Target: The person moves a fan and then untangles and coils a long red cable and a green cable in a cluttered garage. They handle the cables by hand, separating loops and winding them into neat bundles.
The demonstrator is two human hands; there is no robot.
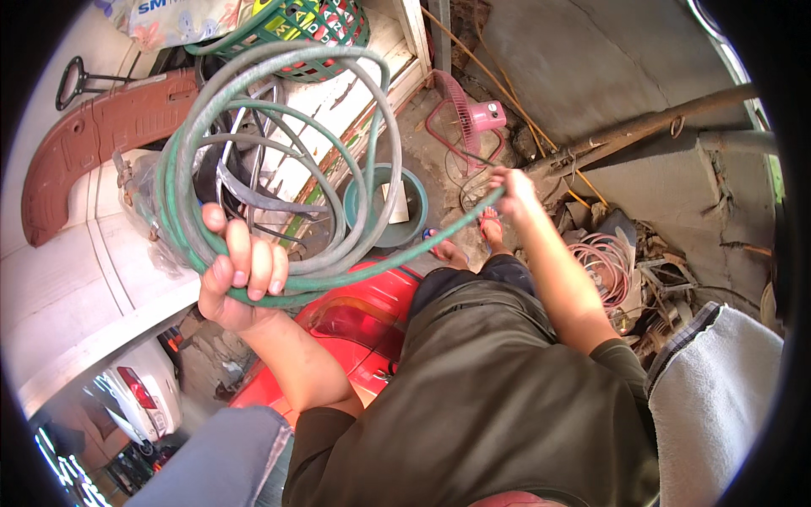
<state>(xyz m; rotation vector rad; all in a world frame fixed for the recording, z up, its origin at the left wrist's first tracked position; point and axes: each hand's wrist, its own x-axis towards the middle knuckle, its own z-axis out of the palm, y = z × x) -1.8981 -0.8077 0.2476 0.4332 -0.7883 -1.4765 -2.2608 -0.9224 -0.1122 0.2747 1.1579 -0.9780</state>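
Observation:
A green garden hose (179, 190), faded to grey along parts of its length, hangs in several large loops. My left hand (241, 269) grips the bundle at its lower left, fingers wrapped round the strands. From the bottom of the loops one stretch runs up to the right into my right hand (512, 193), which is closed round it, slightly blurred. A thin dark length shows beyond that hand, toward the pink fan (485, 117). Behind the loops, a teal tub (349, 209) with a pale flat piece inside stands on the floor.
On the white bench (80, 291) at left lie a brown plastic panel (106, 127) and a green basket (245, 35) of goods. A red motorcycle body (359, 317) stands close below my left arm. At right are a coiled pink hose (617, 258), scrap, and a rusty pipe (650, 127).

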